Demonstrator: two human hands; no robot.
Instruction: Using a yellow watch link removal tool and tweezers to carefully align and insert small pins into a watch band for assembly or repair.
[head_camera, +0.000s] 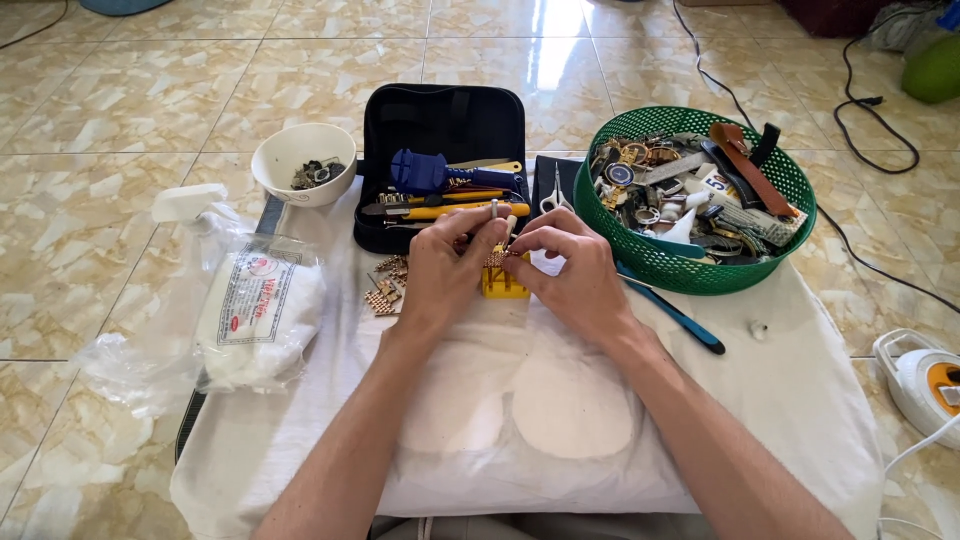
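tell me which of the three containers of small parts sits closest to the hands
The open black tool case, just beyond the left hand and right hand. The white bowl and green basket stand off to either side.

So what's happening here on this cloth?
A person sits at a white cloth on the floor. Both hands work over a small yellow block: the left hand pinches a thin metal tool, and the right hand steadies a gold link band on it. An open tool case and a green basket of watch parts sit behind.
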